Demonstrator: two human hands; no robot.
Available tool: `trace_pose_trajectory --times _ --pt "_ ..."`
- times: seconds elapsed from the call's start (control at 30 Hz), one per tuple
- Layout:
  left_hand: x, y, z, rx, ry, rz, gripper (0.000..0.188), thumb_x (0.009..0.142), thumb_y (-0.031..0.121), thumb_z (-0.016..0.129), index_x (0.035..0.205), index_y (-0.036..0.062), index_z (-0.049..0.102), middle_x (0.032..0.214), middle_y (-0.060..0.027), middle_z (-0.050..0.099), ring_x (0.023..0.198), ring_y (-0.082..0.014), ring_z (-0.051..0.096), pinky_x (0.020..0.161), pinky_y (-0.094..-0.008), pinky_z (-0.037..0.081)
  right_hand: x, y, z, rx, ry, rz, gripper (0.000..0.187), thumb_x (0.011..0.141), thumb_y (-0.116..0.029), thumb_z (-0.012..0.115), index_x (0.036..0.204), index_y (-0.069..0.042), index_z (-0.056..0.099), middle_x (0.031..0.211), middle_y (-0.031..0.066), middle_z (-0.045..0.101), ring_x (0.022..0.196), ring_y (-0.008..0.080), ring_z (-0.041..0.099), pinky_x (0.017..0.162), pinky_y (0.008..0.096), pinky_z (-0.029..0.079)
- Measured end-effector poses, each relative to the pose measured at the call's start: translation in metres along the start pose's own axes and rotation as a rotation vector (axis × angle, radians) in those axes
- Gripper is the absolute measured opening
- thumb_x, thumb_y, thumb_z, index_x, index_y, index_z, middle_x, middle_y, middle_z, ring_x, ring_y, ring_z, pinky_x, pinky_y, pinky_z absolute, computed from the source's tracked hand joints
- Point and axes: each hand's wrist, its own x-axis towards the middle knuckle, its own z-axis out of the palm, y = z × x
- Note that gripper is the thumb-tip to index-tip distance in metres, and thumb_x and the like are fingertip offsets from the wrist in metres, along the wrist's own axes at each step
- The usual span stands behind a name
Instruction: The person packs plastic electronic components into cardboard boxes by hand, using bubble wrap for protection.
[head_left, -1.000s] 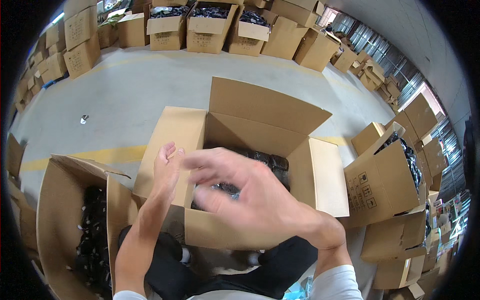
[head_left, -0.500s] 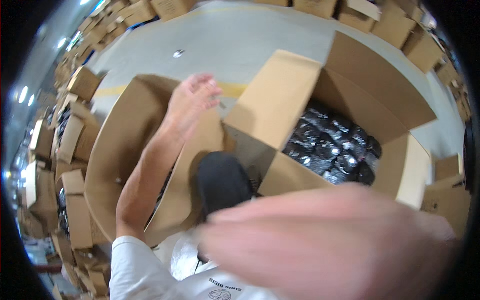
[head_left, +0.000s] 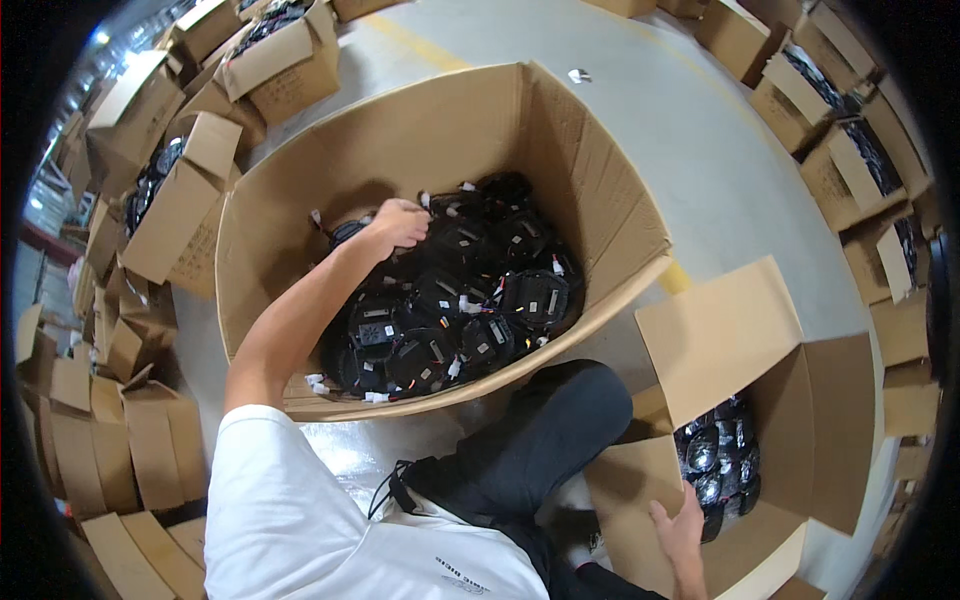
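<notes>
A large open cardboard box point(head_left: 370, 130) stands in front of me, with a pile of round black electrical units point(head_left: 440, 295) inside, bearing coloured wires and white plugs. My left hand point(head_left: 403, 222) reaches into it, fingers curled closed over the pile's far part; what they hold is hidden. At lower right is a second open box point(head_left: 840, 430) holding black bundles in shiny clear wrap point(head_left: 715, 460). Its near-left flap point(head_left: 635, 500) has my right hand point(head_left: 682, 525) at its edge, thumb on the outer face and fingers over the inner side.
My bent knee point(head_left: 570, 420) lies between the two boxes. Stacked cartons point(head_left: 190, 200) line the left, and more cartons point(head_left: 840, 170) with black contents stand along the right. A small white scrap point(head_left: 580, 76) lies on the grey floor beyond.
My view has swung left, so the large box now sits centrally. My left hand has gone from above that box down into its pile. My right hand, blurred and close before, is now at the second box's flap.
</notes>
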Motion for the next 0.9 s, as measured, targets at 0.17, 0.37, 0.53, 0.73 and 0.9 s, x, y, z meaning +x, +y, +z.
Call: trace_pose_trajectory --times 0.17,0.37,0.53,0.73,0.9 --pt "0.015 -0.066 0.028 0.733 -0.06 0.178 0.057 0.088 0.052 0.064 0.083 -0.0044 0.069 0.078 -0.0204 0.069 0.077 -0.0315 0.067 0.072 -0.0441 0.052 0.016 0.011 0.01 -0.036 0.12 0.02 0.044 0.079 -0.014 0.078 0.116 0.002 0.061 0.099 0.021 0.069 0.091 0.0358 0.067 0.082 0.0406 0.052" --pt "0.006 -0.084 0.084 0.949 -0.247 0.278 0.109 0.069 0.078 0.065 0.143 0.0027 0.037 0.132 -0.0274 0.049 0.125 -0.0456 0.047 0.1 -0.0517 0.041 0.021 0.013 0.013 -0.05 0.139 0.004 0.038 0.079 -0.013 0.076 0.111 0.004 0.063 0.095 0.0211 0.068 0.086 0.035 0.067 0.078 0.0395 0.052" --pt "-0.017 -0.075 0.122 0.996 -0.055 0.581 0.094 0.07 0.062 0.075 0.136 0.0031 0.042 0.119 -0.0249 0.053 0.118 -0.0414 0.048 0.105 -0.0508 0.034 0.018 0.012 0.016 -0.107 0.185 0.038 0.039 0.078 -0.014 0.077 0.11 0.003 0.064 0.095 0.0218 0.069 0.086 0.0363 0.068 0.077 0.0403 0.053" --pt "-0.013 -0.067 0.162 1.078 0.004 0.569 0.081 0.075 0.051 0.076 0.132 0.0036 0.045 0.116 -0.0195 0.054 0.112 -0.038 0.05 0.093 -0.0485 0.041 0.018 0.0 0.014 -0.106 0.216 0.035 0.037 0.078 -0.014 0.077 0.109 0.002 0.064 0.095 0.0204 0.07 0.084 0.034 0.069 0.076 0.0396 0.054" --pt "0.01 -0.082 0.172 0.801 -0.099 0.592 0.068 0.08 0.025 0.077 0.134 0.0052 0.041 0.102 -0.02 0.065 0.102 -0.0404 0.059 0.089 -0.05 0.044 0.02 0.006 0.017 -0.19 0.276 -0.061 0.042 0.076 -0.02 0.08 0.108 0.002 0.064 0.096 0.021 0.07 0.085 0.0354 0.07 0.074 0.0398 0.055"
